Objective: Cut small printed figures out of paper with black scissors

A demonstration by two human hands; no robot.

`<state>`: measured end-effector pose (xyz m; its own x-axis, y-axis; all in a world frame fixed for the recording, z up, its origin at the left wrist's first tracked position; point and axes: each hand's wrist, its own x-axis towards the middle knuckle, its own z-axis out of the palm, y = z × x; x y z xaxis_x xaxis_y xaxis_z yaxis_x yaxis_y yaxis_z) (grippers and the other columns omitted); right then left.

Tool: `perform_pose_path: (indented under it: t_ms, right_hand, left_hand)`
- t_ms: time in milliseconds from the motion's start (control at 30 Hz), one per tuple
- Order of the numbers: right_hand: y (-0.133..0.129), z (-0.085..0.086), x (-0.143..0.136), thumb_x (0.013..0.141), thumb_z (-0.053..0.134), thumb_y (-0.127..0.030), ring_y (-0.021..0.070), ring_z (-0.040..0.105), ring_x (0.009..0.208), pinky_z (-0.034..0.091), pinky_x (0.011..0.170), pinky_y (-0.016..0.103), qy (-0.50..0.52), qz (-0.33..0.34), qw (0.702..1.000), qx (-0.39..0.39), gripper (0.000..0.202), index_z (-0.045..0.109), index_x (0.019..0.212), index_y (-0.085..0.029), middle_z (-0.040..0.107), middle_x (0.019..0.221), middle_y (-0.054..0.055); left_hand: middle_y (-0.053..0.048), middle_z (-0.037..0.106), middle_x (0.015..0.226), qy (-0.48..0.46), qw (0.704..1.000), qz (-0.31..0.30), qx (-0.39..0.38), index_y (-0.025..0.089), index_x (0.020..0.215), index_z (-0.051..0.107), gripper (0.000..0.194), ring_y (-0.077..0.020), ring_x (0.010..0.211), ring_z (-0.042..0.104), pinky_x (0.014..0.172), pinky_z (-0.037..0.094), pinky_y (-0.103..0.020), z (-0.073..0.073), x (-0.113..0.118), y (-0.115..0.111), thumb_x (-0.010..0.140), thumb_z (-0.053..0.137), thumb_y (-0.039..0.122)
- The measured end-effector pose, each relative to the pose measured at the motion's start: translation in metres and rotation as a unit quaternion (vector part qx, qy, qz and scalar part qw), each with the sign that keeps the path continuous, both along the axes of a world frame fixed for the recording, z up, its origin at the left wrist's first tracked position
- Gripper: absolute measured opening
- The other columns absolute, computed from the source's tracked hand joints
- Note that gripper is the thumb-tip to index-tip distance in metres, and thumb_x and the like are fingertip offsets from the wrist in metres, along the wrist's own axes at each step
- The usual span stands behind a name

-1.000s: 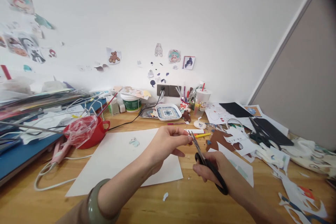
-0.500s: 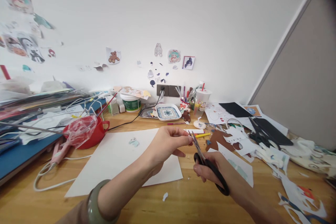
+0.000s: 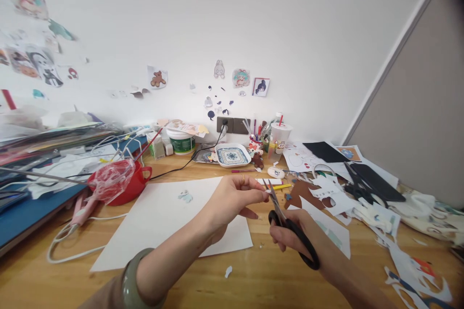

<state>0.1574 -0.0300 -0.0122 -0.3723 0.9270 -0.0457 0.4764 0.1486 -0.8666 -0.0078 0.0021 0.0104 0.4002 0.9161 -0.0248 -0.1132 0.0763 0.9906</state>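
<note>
On the left, a red mug [image 3: 139, 181] stands on the bench [image 3: 253, 282], with clear plastic [image 3: 112, 182] over it. Beside it a big white sheet [image 3: 152, 219] lies flat, and a little blue cut-out [image 3: 186, 196] rests on top. The plain sheet probably makes such a small thing easy to spot.

In the middle, the left hand [image 3: 235, 195] pinches a small pale piece [image 3: 268, 191] up above the bench. It is too tiny to see well. Holding it by one end likely leaves room for the blades.

Right there, the black-handled scissors [image 3: 278, 207] point up and away, their tips a little apart beside the piece. The right hand [image 3: 297, 229] is closed around the handles, maybe to aim them well.

Farther right, a paper [image 3: 341, 222] with a pale green shape [image 3: 332, 234] and some scraps [image 3: 339, 199] lie aside, which seems to give both hands space.
</note>
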Motion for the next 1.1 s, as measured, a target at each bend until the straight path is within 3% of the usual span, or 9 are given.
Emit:
perform_pose_path:
  t_ms: [533, 1100]
  right_hand:
    - [0.0018, -0.0025, 0.0010, 0.075, 0.047, -0.037, 0.0116, 0.039, 0.052, 0.031, 0.051, 0.024, 0.030, 0.020, 0.999, 0.008, 0.028, 0.043, 0.055, -0.018, 0.040, 0.052, -0.003]
    - [0.0005, 0.0015, -0.0009, 0.072, 0.045, -0.035, 0.0107, 0.028, 0.051, 0.020, 0.046, 0.023, -0.006, 0.023, 0.999, 0.021, 0.025, 0.034, 0.056, -0.019, 0.030, 0.053, -0.004]
  left_hand:
    - [0.000, 0.058, 0.071, -0.016, 1.000, -0.025, -0.007, 0.016, 0.063, 0.054, 0.016, -0.0114, 0.068, 0.051, 0.050, 0.042, -0.020, -0.0034, 0.0026, -0.0006, 0.060, 0.065, 0.026]
    - [0.001, 0.056, 0.066, -0.021, 0.998, -0.047, -0.022, 0.016, 0.062, 0.054, 0.017, -0.0099, 0.061, 0.049, 0.051, 0.040, -0.021, -0.0013, 0.0035, -0.0020, 0.058, 0.065, 0.027]
